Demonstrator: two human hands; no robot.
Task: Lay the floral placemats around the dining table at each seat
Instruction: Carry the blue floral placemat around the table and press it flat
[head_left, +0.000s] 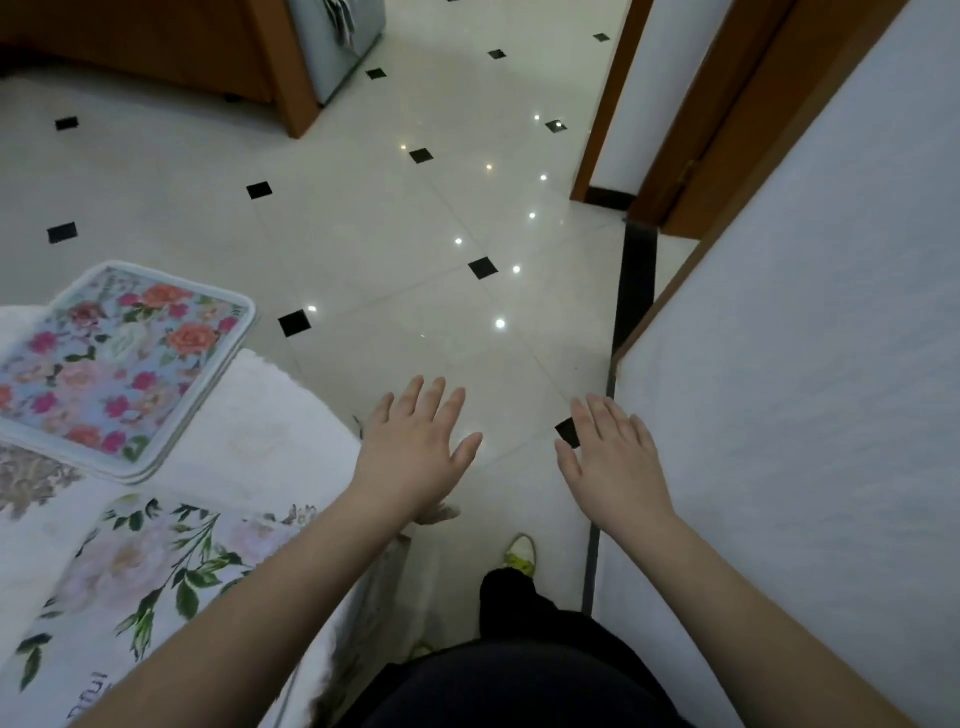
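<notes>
On both hands the fingers (447, 402) are straight and slightly spread, palms down, holding nothing. The left hand (415, 447) hovers over the floor (415, 234) just off the near right corner of the table (249, 431); the right hand (618, 462) hangs to its right, close to the white wall (805, 364). Neither touches anything, which suggests the person is between placements, walking alongside the table. To the left, the floral placemats (114, 364) sit as a small stack, at least two rims showing, with the far corner overhanging the table edge. Stacked like that, they look like a supply waiting to be dealt out. Nearer lies a pale floral cloth or mat (156, 571); which it is I cannot tell. A foot in a yellow-patterned shoe (522, 553) points forward between the arms.
</notes>
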